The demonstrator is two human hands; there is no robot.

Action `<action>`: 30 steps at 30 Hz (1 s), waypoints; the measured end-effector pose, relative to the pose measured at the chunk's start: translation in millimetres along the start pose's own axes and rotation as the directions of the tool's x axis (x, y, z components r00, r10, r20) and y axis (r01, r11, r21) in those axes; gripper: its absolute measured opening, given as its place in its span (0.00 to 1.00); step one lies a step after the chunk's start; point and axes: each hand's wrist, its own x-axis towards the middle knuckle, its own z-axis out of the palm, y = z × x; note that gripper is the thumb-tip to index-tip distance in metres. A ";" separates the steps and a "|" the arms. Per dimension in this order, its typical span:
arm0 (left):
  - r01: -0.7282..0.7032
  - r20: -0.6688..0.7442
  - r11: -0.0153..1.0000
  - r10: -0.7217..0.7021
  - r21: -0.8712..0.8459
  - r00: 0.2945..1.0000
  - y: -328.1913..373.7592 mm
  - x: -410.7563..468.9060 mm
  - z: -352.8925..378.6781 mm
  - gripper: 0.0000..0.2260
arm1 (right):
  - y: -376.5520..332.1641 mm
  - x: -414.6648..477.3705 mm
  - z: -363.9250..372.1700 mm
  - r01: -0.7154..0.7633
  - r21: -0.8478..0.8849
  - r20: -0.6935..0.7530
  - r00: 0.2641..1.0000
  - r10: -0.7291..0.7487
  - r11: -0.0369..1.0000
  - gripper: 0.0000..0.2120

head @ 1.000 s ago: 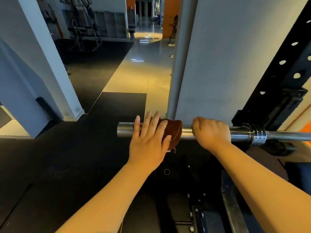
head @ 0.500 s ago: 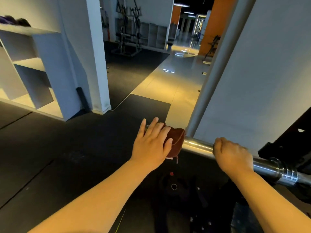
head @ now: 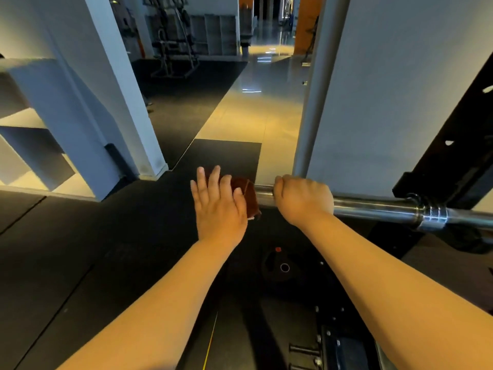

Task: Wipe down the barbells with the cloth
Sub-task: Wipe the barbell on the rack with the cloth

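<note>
1. Left hand (head: 218, 204): fingers straight, slightly spread, palm pressing the brown cloth (head: 246, 194) onto the sleeve end of the barbell (head: 373, 208).
2. Right hand (head: 301, 200): fist wrapped round the sleeve, just beside the cloth.
3. Versus 1.0 s ago: the bare sleeve end left of the left hand is gone from view, now behind hand and cloth.
4. Pose: both forearms reach forward, knuckles up.
</note>
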 end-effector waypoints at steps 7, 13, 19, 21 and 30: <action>-0.283 0.083 0.959 0.280 0.026 0.956 11.8 1.4 0.4 0.21 | 10.6 -1.1 2.5 0.088 0.067 -0.005 0.996 -0.088 0.994 0.12; 0.013 0.094 0.995 -0.022 0.096 0.995 -14.1 21.2 -13.2 0.21 | 41.6 -17.3 7.3 0.106 0.100 -0.021 0.994 -0.105 0.989 0.08; -0.108 0.137 0.993 0.101 0.044 0.985 35.9 8.7 -8.0 0.22 | 58.6 -22.1 16.1 -0.081 0.140 -0.005 0.997 0.083 0.987 0.23; -0.203 0.150 0.979 0.199 0.015 0.969 26.6 8.2 -10.9 0.22 | 56.5 -21.6 19.3 -0.067 0.131 -0.050 0.996 0.074 0.989 0.22; -0.032 0.122 0.990 0.015 0.140 0.992 45.3 12.5 -3.7 0.19 | 50.4 -25.9 40.0 -0.094 0.101 -0.256 0.959 0.118 0.990 0.22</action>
